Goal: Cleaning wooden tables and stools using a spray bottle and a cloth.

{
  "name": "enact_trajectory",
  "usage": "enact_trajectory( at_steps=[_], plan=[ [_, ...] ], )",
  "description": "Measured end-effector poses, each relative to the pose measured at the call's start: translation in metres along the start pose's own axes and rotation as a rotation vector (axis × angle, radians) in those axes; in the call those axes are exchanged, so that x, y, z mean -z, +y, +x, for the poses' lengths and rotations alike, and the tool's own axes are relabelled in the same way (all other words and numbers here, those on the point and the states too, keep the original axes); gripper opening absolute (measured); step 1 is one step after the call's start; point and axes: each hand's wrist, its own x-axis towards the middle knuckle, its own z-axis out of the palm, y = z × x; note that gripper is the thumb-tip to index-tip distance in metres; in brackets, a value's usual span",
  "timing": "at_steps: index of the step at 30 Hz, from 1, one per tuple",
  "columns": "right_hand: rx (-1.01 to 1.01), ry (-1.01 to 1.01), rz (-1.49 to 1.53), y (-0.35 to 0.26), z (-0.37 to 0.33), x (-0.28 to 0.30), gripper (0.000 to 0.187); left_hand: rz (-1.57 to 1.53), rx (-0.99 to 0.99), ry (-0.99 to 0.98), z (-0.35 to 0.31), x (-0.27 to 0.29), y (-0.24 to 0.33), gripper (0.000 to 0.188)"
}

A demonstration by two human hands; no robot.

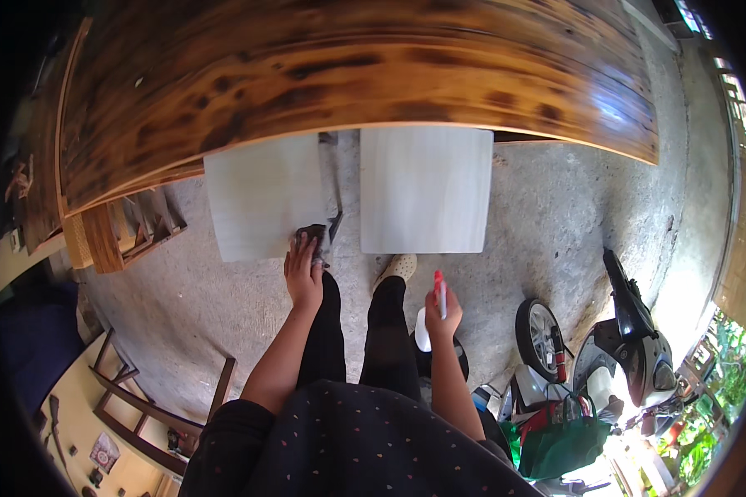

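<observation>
My left hand (304, 267) is closed over a dark, crumpled cloth (311, 233) at the near right corner of the left pale square seat (265, 199). In my right hand (444, 315) is a spray bottle (423, 333) with a white body and a red-and-white spray head; the fingers wrap round its neck. That bottle hangs in front of the right pale square seat (427, 190), apart from it. Both seats reach partly under the table edge, and their far ends are hidden.
A glossy brown wooden table (348, 83) spans the far side. To its left stands a wooden rack (133, 232). Motorcycle parts and a wheel (541, 338) are at the right, beside a green bag (564, 443). Concrete floor (572, 215) lies around the seats.
</observation>
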Motion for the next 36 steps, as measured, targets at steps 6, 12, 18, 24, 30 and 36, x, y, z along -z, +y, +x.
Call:
enact_trajectory(
  at_steps=[6,12,18,24,30,36],
  plan=[
    [0.080,-0.197,0.074,0.051,0.003,0.029,0.042,0.158,-0.384,-0.340,0.054,-0.087,0.082,0.057],
    [0.163,-0.217,0.084,0.046,0.061,0.034,0.053,0.242,-0.499,-0.161,0.146,-0.143,0.128,0.058],
    [0.142,-0.185,0.188,0.052,0.089,0.013,0.054,0.431,-0.135,0.157,0.197,-0.178,0.151,0.050],
    [0.184,-0.107,0.257,0.065,0.085,-0.006,0.054,0.187,-0.636,-0.151,0.193,-0.221,0.232,0.052],
    [-0.214,-0.190,0.490,0.087,0.063,0.019,0.061,0.143,-1.004,-0.399,0.143,-0.184,0.185,0.053],
    [-0.200,-0.202,0.241,0.087,0.040,0.053,0.064,0.420,-0.551,-0.257,0.132,-0.124,0.096,0.054]
  ],
)
